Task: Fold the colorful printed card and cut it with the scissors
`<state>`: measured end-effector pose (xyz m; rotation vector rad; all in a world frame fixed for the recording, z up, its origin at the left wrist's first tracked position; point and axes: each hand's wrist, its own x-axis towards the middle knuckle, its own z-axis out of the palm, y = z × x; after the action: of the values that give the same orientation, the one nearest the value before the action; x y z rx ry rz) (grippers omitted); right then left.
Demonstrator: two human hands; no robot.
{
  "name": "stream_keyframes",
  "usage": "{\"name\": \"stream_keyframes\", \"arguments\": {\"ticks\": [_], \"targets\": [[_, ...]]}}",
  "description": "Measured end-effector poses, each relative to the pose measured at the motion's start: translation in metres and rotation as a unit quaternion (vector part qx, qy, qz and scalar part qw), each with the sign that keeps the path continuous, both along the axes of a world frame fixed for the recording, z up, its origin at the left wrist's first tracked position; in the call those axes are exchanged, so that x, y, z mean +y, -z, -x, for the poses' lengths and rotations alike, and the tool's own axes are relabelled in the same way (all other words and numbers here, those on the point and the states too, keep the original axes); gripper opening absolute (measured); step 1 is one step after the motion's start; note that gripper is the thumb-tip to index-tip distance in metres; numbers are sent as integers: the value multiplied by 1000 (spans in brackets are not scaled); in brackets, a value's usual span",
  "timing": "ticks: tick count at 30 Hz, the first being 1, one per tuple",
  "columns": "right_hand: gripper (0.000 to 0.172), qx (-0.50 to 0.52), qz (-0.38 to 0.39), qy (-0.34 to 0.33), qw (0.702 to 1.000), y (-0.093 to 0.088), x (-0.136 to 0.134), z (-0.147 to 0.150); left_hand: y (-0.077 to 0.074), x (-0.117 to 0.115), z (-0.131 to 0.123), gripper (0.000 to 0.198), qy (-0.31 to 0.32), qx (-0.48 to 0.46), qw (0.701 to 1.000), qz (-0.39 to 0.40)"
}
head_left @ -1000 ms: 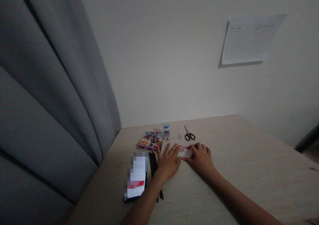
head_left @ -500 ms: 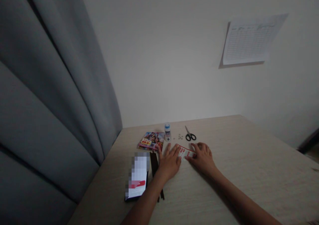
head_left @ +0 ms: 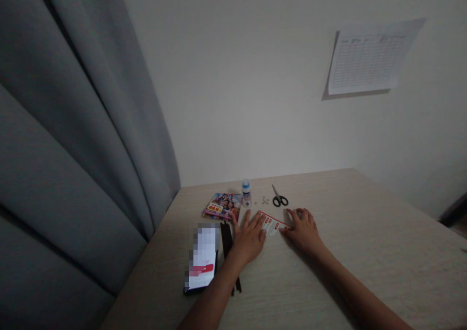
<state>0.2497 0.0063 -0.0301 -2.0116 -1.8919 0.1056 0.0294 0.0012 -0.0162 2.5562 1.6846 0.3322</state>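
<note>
A small printed paper slip (head_left: 271,225), white with red markings, lies on the table between my hands. Spread fingers of my left hand (head_left: 248,240) rest flat on its left end. My right hand (head_left: 303,229) is at the slip's right end, thumb and index finger apart, thumb touching or just over the edge; its other fingers are slightly bent. Beyond the slip lie scissors (head_left: 279,198) with black handles and several tiny pale pieces (head_left: 265,200). A glue bottle (head_left: 246,194) with a blue cap stands upright behind my left hand.
A colourful leaflet (head_left: 222,205) lies beside the bottle. Nearer me are a phone (head_left: 203,264) with a lit, partly blurred screen and dark narrow strips (head_left: 226,237), partly under my left forearm. A grey curtain (head_left: 109,125) hangs left; a printed sheet (head_left: 367,60) is on the wall.
My right hand has slid slightly right along the slip, so more of the paper shows between my hands. The left hand stays in place on it.
</note>
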Motion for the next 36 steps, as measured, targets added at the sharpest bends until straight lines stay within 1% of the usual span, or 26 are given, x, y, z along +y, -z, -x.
{"name": "stream_keyframes", "arguments": {"ticks": [8,12,19,24,29,30,32,34,36], "targets": [[73,-1,32,23,999,1,5,-14,0,0,1,54,2,-6,1000,6],[77,-9,37,18,999,1,8,-22,-1,0,1,53,0,5,1000,-1],[75,-11,19,13,1000,3,10,-25,2,-1,1,53,-4,15,1000,-11],[74,-10,16,13,1000,5,11,-32,3,0,1,54,1,-7,1000,-4],[70,17,23,20,999,0,9,-29,0,0,2,54,3,-8,1000,7],[68,26,17,17,999,-1,8,-28,0,0,2,54,3,-6,1000,6],[65,39,2,-11,999,-5,7,-26,0,-1,2,54,3,-7,1000,3],[62,52,-15,-58,997,-8,6,-23,0,-1,2,54,2,-15,1000,1],[52,68,-27,-100,992,-10,5,-19,0,-1,2,54,2,-22,1000,-1]]}}
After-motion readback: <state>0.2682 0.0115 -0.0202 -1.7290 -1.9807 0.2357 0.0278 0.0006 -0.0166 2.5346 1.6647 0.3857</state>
